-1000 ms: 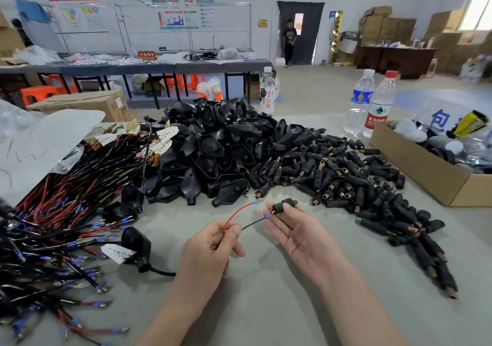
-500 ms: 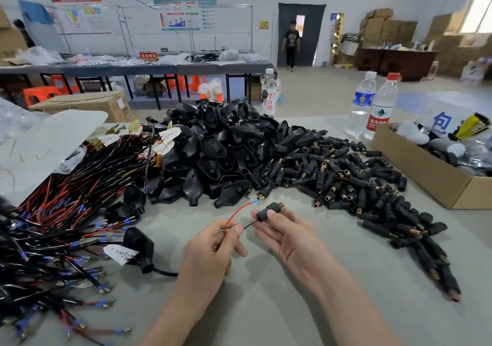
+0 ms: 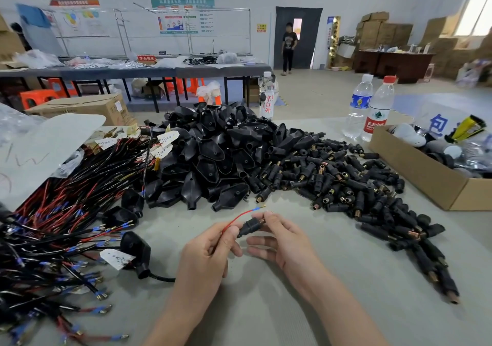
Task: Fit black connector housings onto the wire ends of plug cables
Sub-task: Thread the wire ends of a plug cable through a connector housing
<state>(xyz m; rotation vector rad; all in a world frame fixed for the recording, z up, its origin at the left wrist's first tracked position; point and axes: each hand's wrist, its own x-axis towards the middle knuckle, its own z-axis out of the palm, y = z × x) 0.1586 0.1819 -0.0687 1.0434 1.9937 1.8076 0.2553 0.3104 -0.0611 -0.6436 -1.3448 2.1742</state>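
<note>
My right hand pinches a small black connector housing just above the grey table. My left hand pinches the cable's wires right beside it. The black wire runs into the housing. A red wire with a blue-sleeved terminal arcs free above the housing. The cable's black plug with a white tag lies to the left. A heap of black plug shells and a spread of small connector housings fill the table behind my hands.
A tangle of red and black wired cables covers the left side. An open cardboard box stands at the right, with two water bottles behind it. A third bottle stands at the far edge. A person stands by the far door.
My hands came closer together. The housing slid down the black wire until it meets my left fingertips. The person at the door stepped forward.
</note>
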